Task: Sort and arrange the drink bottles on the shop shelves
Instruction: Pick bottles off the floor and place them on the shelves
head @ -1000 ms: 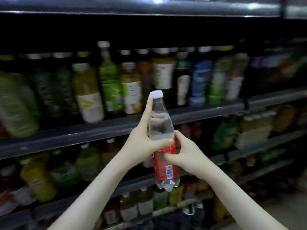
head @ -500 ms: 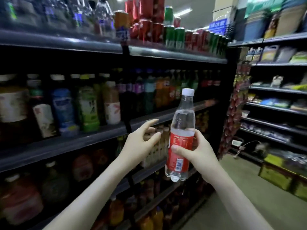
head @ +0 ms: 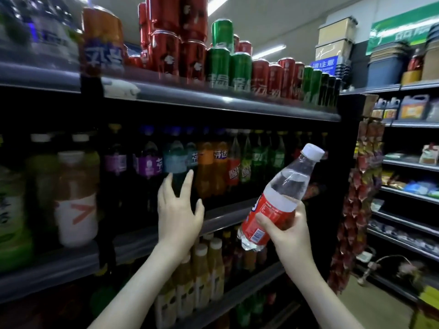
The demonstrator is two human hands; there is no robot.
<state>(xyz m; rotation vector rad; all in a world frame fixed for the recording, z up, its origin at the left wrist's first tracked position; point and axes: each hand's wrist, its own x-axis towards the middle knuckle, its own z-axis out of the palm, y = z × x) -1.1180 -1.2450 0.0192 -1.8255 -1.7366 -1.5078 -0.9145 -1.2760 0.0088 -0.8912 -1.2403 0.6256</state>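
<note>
- Your right hand [head: 285,230] grips the bottle [head: 281,195] round its red label. The fingers [head: 298,213] and thumb are clamped on the lower half.
- The bottle is tilted, with its white cap up and to the right of those fingers and its base just below them.
- Your left hand [head: 178,210] holds nothing. Its fingers [head: 187,184] are apart and straight, and the bottle row [head: 209,167] on the shelf [head: 225,211] stands just ahead of them. Whether the tips touch a bottle, I cannot tell.
- The bottle looks nearly full of clear liquid, so expect moderate weight, manageable in one hand.
- It is probably thin plastic. The walls should give if you squeeze hard, so use firm pressure, not a crushing one.
- The bare plastic above your fingers is smooth and likely slippery. The label band probably gives better purchase.
- Hold it at the label or the waist just above it, not by the cap.
- A drop would likely dent it rather than shatter it.
</note>
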